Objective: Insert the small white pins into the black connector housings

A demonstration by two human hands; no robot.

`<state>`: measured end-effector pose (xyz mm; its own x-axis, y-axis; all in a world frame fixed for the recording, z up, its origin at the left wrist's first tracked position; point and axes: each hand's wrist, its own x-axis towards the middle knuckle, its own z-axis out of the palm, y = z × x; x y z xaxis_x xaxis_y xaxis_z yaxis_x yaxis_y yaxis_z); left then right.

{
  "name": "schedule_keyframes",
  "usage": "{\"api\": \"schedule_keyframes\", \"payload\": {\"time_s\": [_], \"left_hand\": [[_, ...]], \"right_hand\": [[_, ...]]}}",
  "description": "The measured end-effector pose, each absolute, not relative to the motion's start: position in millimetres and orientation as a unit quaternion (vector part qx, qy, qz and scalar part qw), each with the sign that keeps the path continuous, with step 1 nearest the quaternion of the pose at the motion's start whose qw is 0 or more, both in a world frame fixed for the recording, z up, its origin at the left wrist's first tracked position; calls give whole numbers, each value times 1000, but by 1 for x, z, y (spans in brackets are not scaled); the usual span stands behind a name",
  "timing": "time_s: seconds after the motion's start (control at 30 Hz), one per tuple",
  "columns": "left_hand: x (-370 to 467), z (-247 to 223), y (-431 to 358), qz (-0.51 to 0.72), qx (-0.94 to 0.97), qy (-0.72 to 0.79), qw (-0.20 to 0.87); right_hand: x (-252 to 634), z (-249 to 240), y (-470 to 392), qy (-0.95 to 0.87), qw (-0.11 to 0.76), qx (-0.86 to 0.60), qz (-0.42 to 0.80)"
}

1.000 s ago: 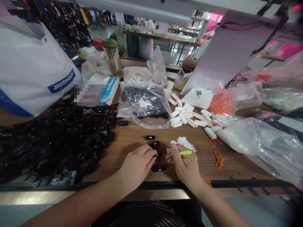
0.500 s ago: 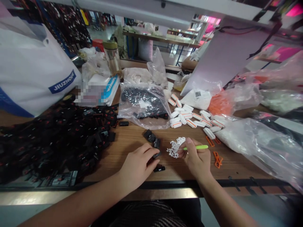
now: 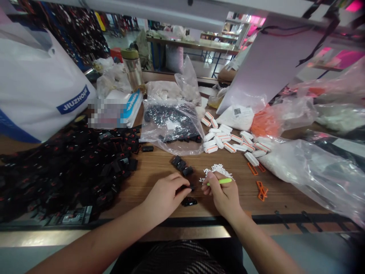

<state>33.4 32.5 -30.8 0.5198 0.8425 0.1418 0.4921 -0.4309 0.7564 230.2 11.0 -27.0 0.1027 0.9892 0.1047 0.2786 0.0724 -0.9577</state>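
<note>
My left hand (image 3: 169,192) is closed on a small black plastic part (image 3: 191,187), its thumb and fingers hiding most of it. In my right hand (image 3: 222,194) is a thin tool with a lime-green handle (image 3: 224,181), gripped like a pen; its tip is hidden by the fingers. Beyond that hand lies a heap of tiny white pieces (image 3: 219,169). Several black plastic parts (image 3: 179,163) sit just past my left fingers, and another black part (image 3: 189,202) rests on the table nearer to me.
A big pile of black parts (image 3: 71,167) covers the left side. Clear bags (image 3: 172,121) and white blocks with orange strips (image 3: 228,140) stand farther back. Orange frames (image 3: 261,190) lie at right beside a large plastic bag (image 3: 308,171). A bottle (image 3: 132,70) stands behind.
My right hand has moved left with the green-handled tool, from the white pieces towards my left hand. My left hand stays around the black part.
</note>
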Motion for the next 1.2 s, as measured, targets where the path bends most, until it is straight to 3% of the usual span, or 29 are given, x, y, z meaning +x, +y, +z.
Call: {"api": "schedule_keyframes", "payload": {"time_s": [0.83,0.93,1.1,1.2], "left_hand": [[26,-28,34,205,859,360,300],[25,-27,33,235,809,379,382],[24,-26,37,252,603,369,661],[24,-25,41,252,534,365,720]], "right_hand": [[237,-29,6,-580,486,-569,322],[239,-27,5,-558,515,-563,326],[239,-25,1,-556,527,-523,374],[239,-29,-1,-564,523,-506,390]]}}
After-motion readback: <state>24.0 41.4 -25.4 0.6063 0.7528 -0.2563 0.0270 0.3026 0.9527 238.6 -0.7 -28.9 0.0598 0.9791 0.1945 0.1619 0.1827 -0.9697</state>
